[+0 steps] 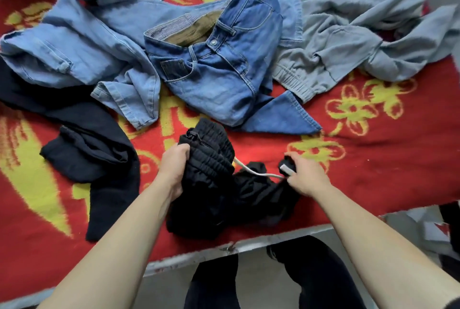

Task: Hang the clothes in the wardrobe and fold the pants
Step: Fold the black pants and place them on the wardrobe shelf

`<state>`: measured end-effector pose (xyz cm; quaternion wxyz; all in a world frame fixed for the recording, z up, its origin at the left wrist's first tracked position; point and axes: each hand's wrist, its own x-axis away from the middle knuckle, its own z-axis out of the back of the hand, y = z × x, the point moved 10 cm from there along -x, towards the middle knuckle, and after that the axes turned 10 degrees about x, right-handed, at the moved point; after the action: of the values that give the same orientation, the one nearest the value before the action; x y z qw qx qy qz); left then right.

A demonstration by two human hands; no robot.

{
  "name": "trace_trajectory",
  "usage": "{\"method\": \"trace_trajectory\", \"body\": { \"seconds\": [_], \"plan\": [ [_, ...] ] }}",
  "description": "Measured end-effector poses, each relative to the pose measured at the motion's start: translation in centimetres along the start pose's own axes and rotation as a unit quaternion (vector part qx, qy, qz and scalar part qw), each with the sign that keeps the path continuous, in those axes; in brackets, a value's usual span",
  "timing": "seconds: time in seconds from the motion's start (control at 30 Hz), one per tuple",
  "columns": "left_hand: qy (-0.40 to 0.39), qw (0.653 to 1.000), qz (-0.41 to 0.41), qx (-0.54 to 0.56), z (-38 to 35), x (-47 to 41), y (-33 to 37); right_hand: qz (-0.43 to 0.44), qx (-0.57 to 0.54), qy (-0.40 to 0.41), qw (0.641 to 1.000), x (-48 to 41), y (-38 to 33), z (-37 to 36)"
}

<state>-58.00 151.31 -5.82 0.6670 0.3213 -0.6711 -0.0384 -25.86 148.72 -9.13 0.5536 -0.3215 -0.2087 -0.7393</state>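
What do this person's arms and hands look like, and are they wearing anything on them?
Both forearms are bare. No gloves, rings or watch show on the left hand or the right hand. The legs below wear dark trousers.

A red blanket (pixel 373 159) with a yellow flower pattern covers the bed up to its near edge. There a pale grey frame rail (pixel 273 237) runs slantwise from left to right (marked in places). Below it shows a light floor (pixel 256 283), with white and red scraps (pixel 433 227) at the near right.
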Motion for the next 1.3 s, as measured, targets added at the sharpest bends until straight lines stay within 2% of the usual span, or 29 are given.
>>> {"method": "trace_trajectory", "body": {
  "seconds": [0.07, 0.13, 0.2, 0.33, 0.4, 0.47, 0.57, 0.67, 0.7, 0.73, 0.77, 0.8, 0.83, 0.87, 0.93, 0.97, 1.0, 1.07, 1.17, 1.23, 1.3],
  "plan": [
    [-0.038, 0.998, 0.027, 0.029, -3.9, 0.6, -0.1, -0.059, -0.091, 0.119, 0.987, 0.3, 4.0, 4.3],
    [-0.067, 0.995, 0.03, 0.061, -8.4, 1.9, 0.5, -0.101, -0.125, 0.204, 0.966, 0.5, 7.6, 8.5],
    [-0.091, 0.99, 0.024, 0.109, -13.1, 3.1, 0.6, -0.123, -0.136, 0.252, 0.95, -0.2, 10.5, 12.5],
    [-0.064, 0.987, -0.014, 0.144, -21.6, 1.6, -0.7, -0.092, -0.136, 0.301, 0.939, -2.3, 15.7, 18.7],
    [-0.061, 0.991, 0.01, 0.122, -26.9, 0.7, -3.1, -0.089, -0.124, 0.299, 0.942, -3.0, 19.5, 20.6],
    [-0.073, 0.994, 0.042, 0.071, -32.7, 1.6, -5.5, -0.125, -0.168, 0.293, 0.933, -3.2, 24.6, 22.3],
    [-0.116, 0.991, 0.066, 0.025, -41.5, 3.7, -7.3, -0.218, -0.282, 0.352, 0.866, -2.8, 32.8, 26.2],
    [-0.168, 0.982, 0.073, 0.039, -48.8, 5.1, -8.1, -0.219, -0.28, 0.47, 0.808, -2.0, 37.5, 30.3],
    [-0.175, 0.983, 0.056, 0.023, -50.5, 4.9, -8.0, -0.202, -0.27, 0.494, 0.801, -2.2, 38.3, 30.9],
    [-0.169, 0.985, 0.015, -0.033, -51.5, 4.1, -7.6, -0.183, -0.264, 0.491, 0.81, -3.0, 38.6, 31.0],
    [-0.16, 0.978, -0.04, -0.125, -52.3, 3.0, -7.1, -0.161, -0.266, 0.455, 0.834, -4.5, 38.6, 30.3],
    [-0.139, 0.954, -0.099, -0.247, -52.7, 2.1, -6.4, -0.13, -0.272, 0.392, 0.869, -6.6, 38.0, 28.9],
    [-0.114, 0.908, -0.147, -0.374, -53.0, 1.2, -5.9, -0.095, -0.28, 0.304, 0.906, -8.7, 36.8, 26.8],
    [-0.084, 0.848, -0.194, -0.486, -53.1, 0.5, -5.1, -0.064, -0.289, 0.194, 0.935, -10.4, 35.4, 23.8],
    [-0.031, 0.733, -0.286, -0.616, -53.4, -0.7, -3.1, -0.027, -0.257, -0.007, 0.966, -11.8, 32.9, 17.3],
    [-0.017, 0.686, -0.319, -0.653, -53.5, -1.5, -2.1, -0.012, -0.196, -0.051, 0.979, -12.1, 32.1, 15.0],
    [-0.009, 0.639, -0.337, -0.691, -53.6, -2.3, -1.3, -0.004, -0.132, -0.054, 0.99, -12.6, 31.7, 13.4],
    [-0.001, 0.563, -0.355, -0.746, -54.2, -4.9, 0.4, -0.01, -0.064, -0.002, 0.998, -13.6, 31.3, 12.7],
    [0.015, 0.478, -0.348, -0.806, -55.9, -9.5, 2.7, -0.044, -0.083, 0.084, 0.992, -14.7, 31.4, 13.6],
    [0.03, 0.469, -0.315, -0.825, -56.5, -13.0, 3.5, -0.057, -0.074, 0.107, 0.99, -15.1, 31.4, 13.1],
    [0.024, 0.488, -0.293, -0.822, -56.7, -16.0, 3.3, -0.068, -0.071, 0.124, 0.987, -15.4, 31.7, 12.5]
  ]
}}
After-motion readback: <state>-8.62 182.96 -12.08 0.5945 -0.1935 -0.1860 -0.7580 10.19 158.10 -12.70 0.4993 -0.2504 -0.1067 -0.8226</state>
